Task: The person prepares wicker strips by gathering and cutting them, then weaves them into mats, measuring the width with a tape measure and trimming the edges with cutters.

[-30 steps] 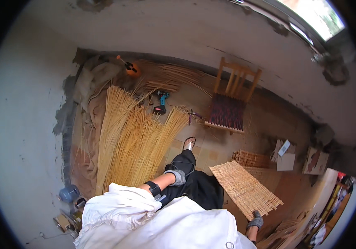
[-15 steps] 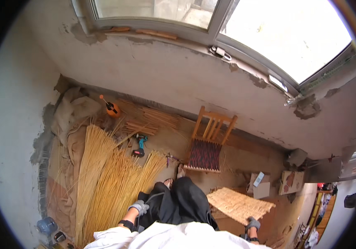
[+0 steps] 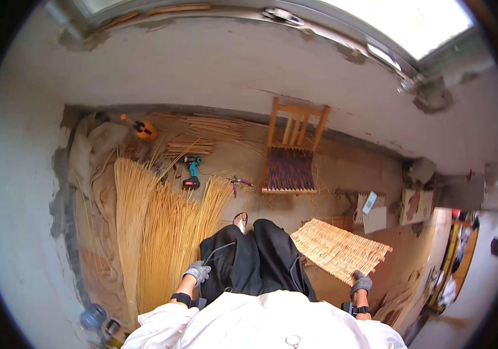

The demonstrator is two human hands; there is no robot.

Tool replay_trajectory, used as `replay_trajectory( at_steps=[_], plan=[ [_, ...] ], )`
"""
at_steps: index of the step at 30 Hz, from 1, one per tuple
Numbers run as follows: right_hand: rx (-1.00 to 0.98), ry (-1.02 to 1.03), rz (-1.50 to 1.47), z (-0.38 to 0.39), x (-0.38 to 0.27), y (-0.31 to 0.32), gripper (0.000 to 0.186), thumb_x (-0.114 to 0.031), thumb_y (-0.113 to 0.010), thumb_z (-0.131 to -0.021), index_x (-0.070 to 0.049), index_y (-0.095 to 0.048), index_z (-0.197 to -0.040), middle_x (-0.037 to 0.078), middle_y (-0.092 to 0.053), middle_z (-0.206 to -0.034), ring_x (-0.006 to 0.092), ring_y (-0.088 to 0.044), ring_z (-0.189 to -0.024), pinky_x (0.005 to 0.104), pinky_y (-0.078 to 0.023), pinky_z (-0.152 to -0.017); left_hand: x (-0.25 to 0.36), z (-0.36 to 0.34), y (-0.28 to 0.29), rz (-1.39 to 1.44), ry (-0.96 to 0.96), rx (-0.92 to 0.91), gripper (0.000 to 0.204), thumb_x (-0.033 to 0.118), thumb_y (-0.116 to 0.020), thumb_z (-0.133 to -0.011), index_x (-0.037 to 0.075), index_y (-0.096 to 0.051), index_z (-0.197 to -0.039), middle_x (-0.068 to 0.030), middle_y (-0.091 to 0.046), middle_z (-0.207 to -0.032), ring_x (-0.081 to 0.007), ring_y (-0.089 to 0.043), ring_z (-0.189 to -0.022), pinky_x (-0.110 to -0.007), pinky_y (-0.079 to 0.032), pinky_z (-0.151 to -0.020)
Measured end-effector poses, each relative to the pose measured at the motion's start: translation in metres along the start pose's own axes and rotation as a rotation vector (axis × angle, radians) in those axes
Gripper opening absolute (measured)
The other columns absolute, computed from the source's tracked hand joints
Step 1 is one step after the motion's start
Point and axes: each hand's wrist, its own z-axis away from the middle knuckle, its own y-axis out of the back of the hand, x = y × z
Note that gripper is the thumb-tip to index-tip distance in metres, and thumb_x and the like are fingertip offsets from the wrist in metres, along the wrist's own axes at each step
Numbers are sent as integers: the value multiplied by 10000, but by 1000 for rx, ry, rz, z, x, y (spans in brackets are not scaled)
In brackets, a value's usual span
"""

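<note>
Both gloved hands have dropped lower: right hand (image 3: 361, 283) now grips the woven mat (image 3: 338, 250), left hand (image 3: 196, 271) curls loosely by the reeds (image 3: 165, 232).

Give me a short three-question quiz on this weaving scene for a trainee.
1. True or false: the right hand holds the woven mat by its near edge.
2. What lies on the floor between the reed bundles and the chair? A) a drill B) a bucket C) a broom
3. Fill in: the left hand rests beside the person's black ____.

Key: 1 true. 2 A, the drill. 3 trousers.
</note>
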Motion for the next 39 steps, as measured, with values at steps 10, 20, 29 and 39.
replay_trajectory(
  at_steps=[10,20,29,39],
  plan=[
    [260,-328,-260,48,64,4,287,-63,-625,-644,56,-561,-897,130,-590,-800,193,-556,-604,301,-450,-550,111,-96,9,-124,107,83,342,86,-460,-770,11,-446,-1103,-54,-514,-606,-134,-498,-456,-251,-422,-392],
    [825,-794,-509,77,205,-51,331,-79,-661,-627,56,-557,-911,113,-581,-829,217,-546,-657,306,-455,-565,144,-333,-109,-343,135,-240,288,81,-495,-745,27,-482,-1027,-131,-553,-679,-216,-536,-522,-333,-434,-432],
    [1207,-740,-682,103,281,-80,246,-71,-558,-718,51,-534,-930,104,-574,-787,185,-538,-612,295,-442,-506,253,-351,-313,-1124,-204,-650,523,141,-598,-696,94,-426,-1187,-91,-592,-767,-145,-532,-577,-264,-456,-509],
    [1509,-1037,-603,109,333,-157,264,-122,-627,-650,26,-583,-864,115,-599,-750,214,-551,-607,333,-449,-545,324,-472,-433,-1548,-447,-728,626,261,-653,-650,23,-412,-1178,-161,-533,-1063,-223,-549,-920,-289,-430,-803]
  ],
)
